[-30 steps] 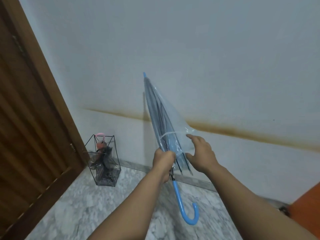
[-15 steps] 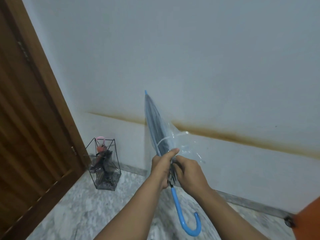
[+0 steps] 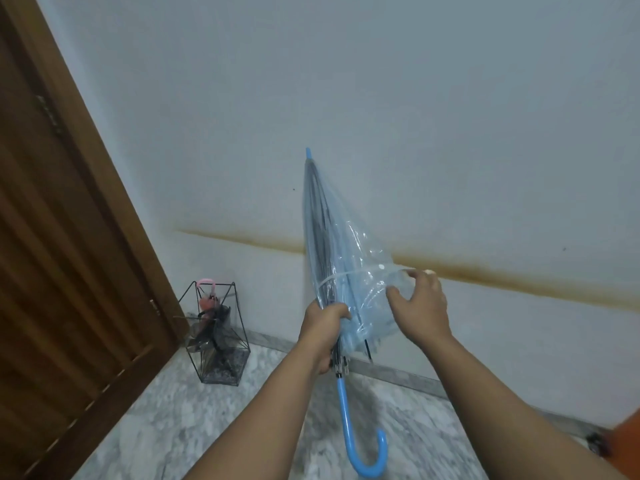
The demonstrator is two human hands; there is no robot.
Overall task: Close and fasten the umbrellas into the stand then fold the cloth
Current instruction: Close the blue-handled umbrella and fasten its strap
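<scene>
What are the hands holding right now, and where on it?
Left hand grips the clear umbrella at its lower canopy, above the blue handle; right hand pinches its strap.

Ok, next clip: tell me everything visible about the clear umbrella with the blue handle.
The clear umbrella is collapsed, its see-through plastic canopy gathered loosely over dark ribs, with a blue tip on top and a blue hooked handle below. It is held tilted, tip up, before the wall. The left hand grips its lower canopy; the right hand holds the white strap's end, and the strap circles the canopy.
</scene>
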